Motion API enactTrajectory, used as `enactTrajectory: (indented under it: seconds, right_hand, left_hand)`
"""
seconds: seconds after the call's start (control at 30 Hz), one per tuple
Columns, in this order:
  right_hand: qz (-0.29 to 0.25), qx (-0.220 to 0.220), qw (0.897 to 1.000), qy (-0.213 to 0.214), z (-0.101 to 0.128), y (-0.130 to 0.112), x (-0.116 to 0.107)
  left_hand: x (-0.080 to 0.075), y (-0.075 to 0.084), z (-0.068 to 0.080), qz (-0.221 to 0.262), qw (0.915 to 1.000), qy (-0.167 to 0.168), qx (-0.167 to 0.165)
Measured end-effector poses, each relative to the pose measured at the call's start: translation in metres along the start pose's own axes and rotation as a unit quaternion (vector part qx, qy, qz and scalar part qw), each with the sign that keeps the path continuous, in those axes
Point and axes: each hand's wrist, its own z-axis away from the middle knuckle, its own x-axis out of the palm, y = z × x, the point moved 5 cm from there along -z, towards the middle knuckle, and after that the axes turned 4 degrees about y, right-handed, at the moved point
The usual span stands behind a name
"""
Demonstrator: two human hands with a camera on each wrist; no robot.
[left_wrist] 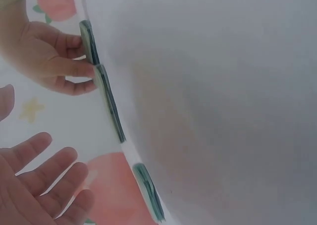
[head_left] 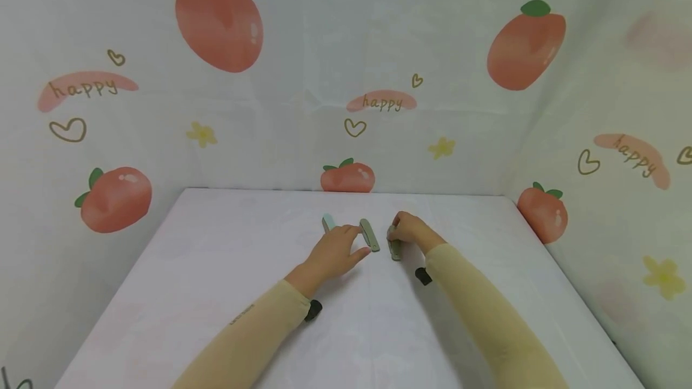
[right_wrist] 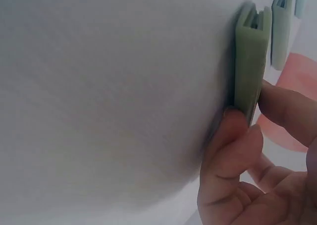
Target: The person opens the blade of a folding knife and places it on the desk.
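Observation:
Three slim, long-handled things with slotted ends, perhaps folding knives, lie in a row on the white table. My right hand (head_left: 412,230) pinches the far end of the rightmost green one (right_wrist: 251,61) between thumb and fingers, and it lies on or just above the tabletop. Left of it is a second green one (head_left: 370,235), which nothing grips. My left hand (head_left: 336,253) hovers between that one and the light-blue one (head_left: 327,222), its fingers spread and holding nothing. In the head view the left hand hides the near part of the light-blue one.
The white table (head_left: 227,293) runs back to a pale cloth wall (head_left: 292,137) printed with fruit, hearts and flowers. The same cloth hangs at both sides. A small black piece sits under each wrist.

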Motion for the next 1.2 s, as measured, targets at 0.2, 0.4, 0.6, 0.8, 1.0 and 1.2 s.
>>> enactTrajectory:
  seconds: [0.2, 0.4, 0.6, 0.8, 1.0, 1.2]
  right_hand:
    - [-0.053, 0.013, 0.999, -0.006, 0.006, 0.009, 0.001]
    - [-0.119, 0.006, 0.993, -0.011, 0.022, 0.011, -0.004]
    - [-0.2, -0.002, 0.98, -0.009, 0.033, 0.009, -0.008]
    - [-0.267, -0.02, 0.963, -0.012, 0.05, 0.001, -0.014]
    - [-0.32, -0.054, 0.946, -0.011, 0.065, -0.006, -0.016]
    - [-0.354, -0.087, 0.931, -0.022, 0.077, -0.013, -0.014]
  left_hand:
    - [0.006, 0.007, -0.004, 0.007, 1.0, 0.0, 0.001]
    - [0.012, 0.017, -0.004, 0.031, 0.9995, -0.001, -0.002]
    - [0.018, 0.027, -0.003, 0.064, 0.9979, -0.001, -0.013]
    - [0.022, 0.034, -0.006, 0.098, 0.9947, 0.014, -0.03]
    - [0.02, 0.041, -0.006, 0.126, 0.9911, 0.022, -0.038]
    - [0.015, 0.045, -0.005, 0.144, 0.9882, 0.035, -0.037]
